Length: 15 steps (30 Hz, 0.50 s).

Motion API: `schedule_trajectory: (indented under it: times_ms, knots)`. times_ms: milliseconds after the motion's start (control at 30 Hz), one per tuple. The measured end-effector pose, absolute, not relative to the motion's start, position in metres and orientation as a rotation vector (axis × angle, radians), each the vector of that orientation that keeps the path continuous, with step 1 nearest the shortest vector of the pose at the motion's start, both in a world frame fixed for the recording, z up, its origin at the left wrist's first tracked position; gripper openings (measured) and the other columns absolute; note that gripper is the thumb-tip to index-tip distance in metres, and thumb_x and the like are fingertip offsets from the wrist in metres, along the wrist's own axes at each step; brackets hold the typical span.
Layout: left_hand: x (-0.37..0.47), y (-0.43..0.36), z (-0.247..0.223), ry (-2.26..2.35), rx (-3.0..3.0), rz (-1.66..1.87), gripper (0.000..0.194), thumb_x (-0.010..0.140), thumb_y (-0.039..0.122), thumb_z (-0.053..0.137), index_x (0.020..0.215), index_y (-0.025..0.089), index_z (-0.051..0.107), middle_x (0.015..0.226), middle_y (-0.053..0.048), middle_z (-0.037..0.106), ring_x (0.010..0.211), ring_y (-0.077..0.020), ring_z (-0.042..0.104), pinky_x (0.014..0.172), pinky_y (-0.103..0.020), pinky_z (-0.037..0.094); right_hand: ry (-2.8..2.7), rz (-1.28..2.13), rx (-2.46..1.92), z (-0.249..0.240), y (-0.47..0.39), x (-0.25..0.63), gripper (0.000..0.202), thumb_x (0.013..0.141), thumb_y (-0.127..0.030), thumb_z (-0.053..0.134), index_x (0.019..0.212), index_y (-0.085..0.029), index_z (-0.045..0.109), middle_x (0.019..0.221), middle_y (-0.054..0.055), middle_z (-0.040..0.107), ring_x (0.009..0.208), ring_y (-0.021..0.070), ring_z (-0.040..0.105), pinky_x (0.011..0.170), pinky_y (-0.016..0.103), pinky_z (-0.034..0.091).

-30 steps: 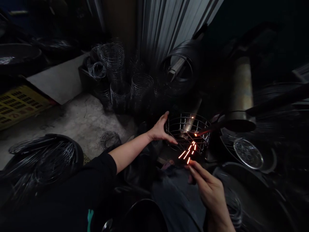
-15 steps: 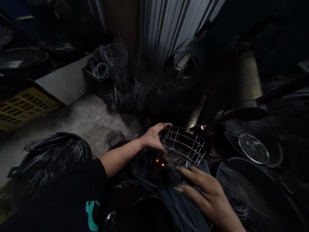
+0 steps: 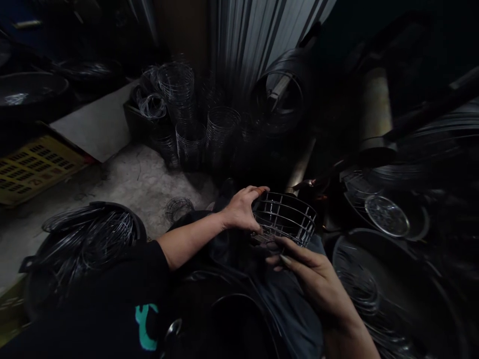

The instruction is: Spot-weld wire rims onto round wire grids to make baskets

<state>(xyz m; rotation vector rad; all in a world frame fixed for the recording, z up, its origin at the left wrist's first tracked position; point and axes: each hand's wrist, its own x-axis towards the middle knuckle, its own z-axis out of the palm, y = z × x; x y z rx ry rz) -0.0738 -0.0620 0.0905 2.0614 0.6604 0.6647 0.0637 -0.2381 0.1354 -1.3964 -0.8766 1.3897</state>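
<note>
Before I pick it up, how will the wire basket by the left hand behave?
The wire basket is probably light for its size: mostly gaps between thin wires. It should be fairly stiff, as crossing wires brace its curved rings beside the left hand. On its side it might roll, given the round outline.

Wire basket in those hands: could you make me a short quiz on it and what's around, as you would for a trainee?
1. Multiple choice: what colour is the slotted crate at the far left?
A) blue
B) yellow
C) white

2. True or false: the left hand has its thumb and fingers spread around one side of the wire basket.

3. Fill in the missing shape: at lower left, many loose wires lie in a dark, ____ tub.

Key: 1. B; 2. true; 3. round
</note>
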Motion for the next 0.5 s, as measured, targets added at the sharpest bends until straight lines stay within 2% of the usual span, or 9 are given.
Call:
schedule_trajectory:
  times_ms: [233, 400, 500]
  knots:
    - [-0.071, -0.065, 0.092, 0.649, 2.059, 0.653, 0.107, 0.032, 0.034, 0.086, 0.131, 0.018, 0.047, 0.118, -0.008, 0.052, 0.107, -0.0252, 0.054, 0.097, -0.038, 0.046, -0.772, 1.377, -1.361, 0.137, -0.246, 0.073, 0.034, 0.076, -0.027, 0.071, 0.110, -0.025, 0.069, 0.103, 0.011, 0.069, 0.085, 0.0240, 0.069, 0.073, 0.035, 0.057]
    - [-0.071, -0.065, 0.089, 0.658, 2.086, 0.656, 0.107, 0.033, 0.036, 0.086, 0.130, 0.015, 0.047, 0.116, -0.008, 0.053, 0.106, -0.0250, 0.054, 0.097, -0.038, 0.046, -0.886, 1.295, -1.469, 0.135, -0.250, 0.078, 0.035, 0.078, -0.029, 0.067, 0.112, -0.022, 0.069, 0.100, 0.010, 0.070, 0.083, 0.0228, 0.068, 0.076, 0.036, 0.056]
    - [-0.072, -0.065, 0.088, 0.664, 2.088, 0.652, 0.108, 0.033, 0.038, 0.086, 0.131, 0.015, 0.047, 0.116, -0.008, 0.053, 0.106, -0.0254, 0.054, 0.097, -0.039, 0.046, -1.158, 1.083, -1.630, 0.142, -0.250, 0.078, 0.040, 0.073, -0.032, 0.071, 0.112, -0.022, 0.069, 0.110, 0.010, 0.068, 0.101, 0.0259, 0.063, 0.089, 0.039, 0.051]
